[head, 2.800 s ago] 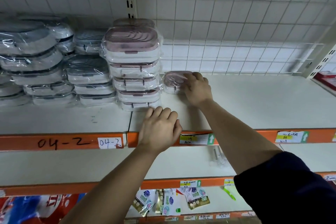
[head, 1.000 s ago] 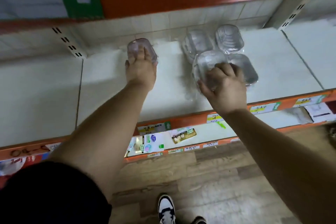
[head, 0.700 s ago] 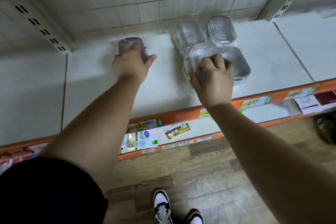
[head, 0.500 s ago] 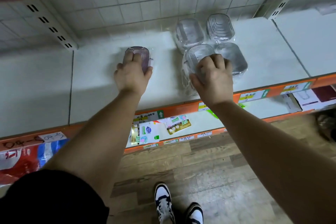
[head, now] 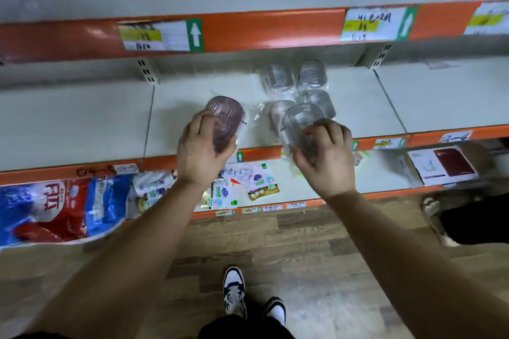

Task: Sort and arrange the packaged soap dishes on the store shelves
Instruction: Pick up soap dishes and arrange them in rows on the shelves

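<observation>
Left hand [head: 202, 154]: fingers curled over the near end of the pink soap dish [head: 225, 115], dish tilted, over the front edge of the middle shelf [head: 192, 96]. Right hand [head: 326, 159]: fingers curled round a clear soap dish [head: 301, 118], also at the front edge, just ahead of four more wrapped dishes [head: 279, 77] grouped mid-shelf toward the back.

Risks, as I read it:
- Both grips sit on one end only, over loose glossy wrap. A slip looks likely and would drop a dish onto the sachets [head: 259, 184] on the bottom shelf, or to the floor.
- The wrap of the nearest shelved dish [head: 278, 110] lies right against the clear one, so it could snag and get dragged off the edge.
- The orange lip of the upper shelf [head: 261, 30] overhangs, so a straight lift could clip it.
- Clear and grey tints read alike in this light, so mis-sorting is possible.

Can't make out:
- Near ends of both held dishes, under the hands.
- Whether either dish touches the shelf.
- Upper shelf stock, cut off and blurred at the top edge.
- Price label text.
</observation>
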{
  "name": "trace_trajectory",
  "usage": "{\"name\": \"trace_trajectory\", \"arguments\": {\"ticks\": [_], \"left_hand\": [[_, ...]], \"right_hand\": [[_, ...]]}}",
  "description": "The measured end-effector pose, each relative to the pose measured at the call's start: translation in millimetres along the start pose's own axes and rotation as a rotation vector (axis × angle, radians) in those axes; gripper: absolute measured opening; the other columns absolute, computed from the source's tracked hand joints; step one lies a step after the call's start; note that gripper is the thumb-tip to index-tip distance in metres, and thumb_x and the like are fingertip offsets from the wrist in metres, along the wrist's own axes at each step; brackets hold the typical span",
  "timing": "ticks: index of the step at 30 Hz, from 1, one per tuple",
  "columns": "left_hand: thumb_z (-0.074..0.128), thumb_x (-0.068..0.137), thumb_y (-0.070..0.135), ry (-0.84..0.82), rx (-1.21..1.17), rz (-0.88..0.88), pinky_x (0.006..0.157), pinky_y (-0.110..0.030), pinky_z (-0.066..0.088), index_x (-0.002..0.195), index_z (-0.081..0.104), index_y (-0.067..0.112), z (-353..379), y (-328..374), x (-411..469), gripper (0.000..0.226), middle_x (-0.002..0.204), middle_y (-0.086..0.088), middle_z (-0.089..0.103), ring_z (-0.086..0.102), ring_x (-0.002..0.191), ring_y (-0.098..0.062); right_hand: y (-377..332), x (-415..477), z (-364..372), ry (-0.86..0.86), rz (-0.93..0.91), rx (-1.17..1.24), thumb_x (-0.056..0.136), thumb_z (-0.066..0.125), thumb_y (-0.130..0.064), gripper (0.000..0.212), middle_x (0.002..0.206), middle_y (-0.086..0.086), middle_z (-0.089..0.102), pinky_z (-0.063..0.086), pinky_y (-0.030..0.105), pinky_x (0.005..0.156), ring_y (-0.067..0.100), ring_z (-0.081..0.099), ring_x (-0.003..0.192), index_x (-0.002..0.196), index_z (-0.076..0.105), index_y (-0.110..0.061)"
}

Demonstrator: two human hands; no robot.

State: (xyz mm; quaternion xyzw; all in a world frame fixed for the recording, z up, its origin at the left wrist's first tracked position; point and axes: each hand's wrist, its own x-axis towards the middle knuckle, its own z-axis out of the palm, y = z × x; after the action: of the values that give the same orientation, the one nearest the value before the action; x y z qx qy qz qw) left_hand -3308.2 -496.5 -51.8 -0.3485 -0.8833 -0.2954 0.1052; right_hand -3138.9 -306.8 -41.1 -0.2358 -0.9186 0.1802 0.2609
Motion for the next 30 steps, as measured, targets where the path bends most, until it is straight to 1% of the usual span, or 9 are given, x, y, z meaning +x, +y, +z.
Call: {"name": "trace_trajectory", "arguments": {"ticks": [7,12,14,17,19,21,23,27,30], "left_hand": [[0.060,0.077,0.054,0.047,-0.049,0.095,0.085,-0.034,0.051,0.107,0.063,0.010,-86,54,-32,0.053,0.126,-0.004,0.060,0.060,0.107,-0.024],[0.061,0.074,0.043,0.155,-0.075,0.233,0.094,-0.033,0.047,0.106,0.065,0.006,-137,85,-28,0.048,0.125,-0.008,0.062,0.058,0.114,-0.024],[0.061,0.071,0.041,0.183,-0.062,0.261,0.096,-0.032,0.045,0.107,0.065,0.007,-154,92,-17,0.050,0.128,-0.007,0.060,0.057,0.115,-0.024],[0.061,0.071,0.043,0.191,-0.052,0.226,0.093,-0.030,0.044,0.119,0.060,0.009,-177,95,5,0.059,0.139,-0.007,0.050,0.054,0.121,-0.026],[0.059,0.073,0.047,0.171,-0.038,0.177,0.098,-0.035,0.044,0.129,0.055,0.009,-187,90,22,0.068,0.145,-0.011,0.043,0.049,0.127,-0.030],[0.054,0.074,0.050,0.133,-0.027,0.121,0.106,-0.043,0.041,0.137,0.050,0.008,-194,82,40,0.075,0.144,-0.016,0.043,0.046,0.129,-0.034],[0.049,0.075,0.051,0.108,0.009,0.083,0.105,-0.047,0.041,0.137,0.051,0.007,-199,73,56,0.077,0.136,-0.018,0.050,0.049,0.123,-0.037],[0.040,0.074,0.051,0.080,0.203,0.111,0.097,-0.045,0.038,0.135,0.055,0.010,-203,61,78,0.075,0.129,-0.013,0.057,0.051,0.115,-0.037],[0.040,0.074,0.057,0.089,0.310,0.121,0.090,-0.042,0.035,0.134,0.057,0.018,-202,55,88,0.073,0.133,-0.005,0.057,0.050,0.115,-0.033]], "right_hand": [[-25,-20,-83,0.076,-0.072,0.133,0.082,0.062,-0.039,0.035,0.116,0.012,0.057,0.040,0.038,0.094,0.037,0.050,0.109,0.100,0.065,-0.010],[-46,-10,-131,0.164,-0.150,0.226,0.080,0.065,-0.036,0.034,0.118,0.009,0.054,0.038,0.031,0.095,0.031,0.047,0.112,0.098,0.065,-0.008],[-54,4,-143,0.208,-0.191,0.237,0.079,0.066,-0.035,0.035,0.118,0.010,0.053,0.039,0.032,0.095,0.032,0.048,0.111,0.099,0.064,-0.006],[-67,32,-159,0.219,-0.205,0.225,0.078,0.065,-0.038,0.040,0.122,0.010,0.052,0.040,0.030,0.095,0.028,0.049,0.114,0.104,0.063,-0.007],[-75,54,-164,0.187,-0.204,0.197,0.077,0.065,-0.039,0.044,0.122,0.011,0.052,0.037,0.024,0.093,0.027,0.050,0.114,0.106,0.064,-0.007],[-82,74,-166,0.146,-0.201,0.169,0.075,0.064,-0.041,0.046,0.118,0.012,0.054,0.037,0.022,0.089,0.027,0.053,0.109,0.106,0.066,-0.007],[-87,91,-164,0.095,-0.205,0.151,0.075,0.063,-0.042,0.046,0.113,0.010,0.057,0.038,0.021,0.085,0.027,0.056,0.103,0.106,0.068,-0.008],[-96,122,-158,0.018,-0.220,0.098,0.077,0.068,-0.032,0.040,0.110,0.009,0.060,0.043,0.026,0.081,0.030,0.062,0.095,0.108,0.070,-0.007],[-103,147,-150,0.035,-0.273,0.030,0.081,0.055,-0.039,0.041,0.103,0.008,0.066,0.051,0.043,0.085,0.034,0.062,0.098,0.104,0.073,-0.010]]}}
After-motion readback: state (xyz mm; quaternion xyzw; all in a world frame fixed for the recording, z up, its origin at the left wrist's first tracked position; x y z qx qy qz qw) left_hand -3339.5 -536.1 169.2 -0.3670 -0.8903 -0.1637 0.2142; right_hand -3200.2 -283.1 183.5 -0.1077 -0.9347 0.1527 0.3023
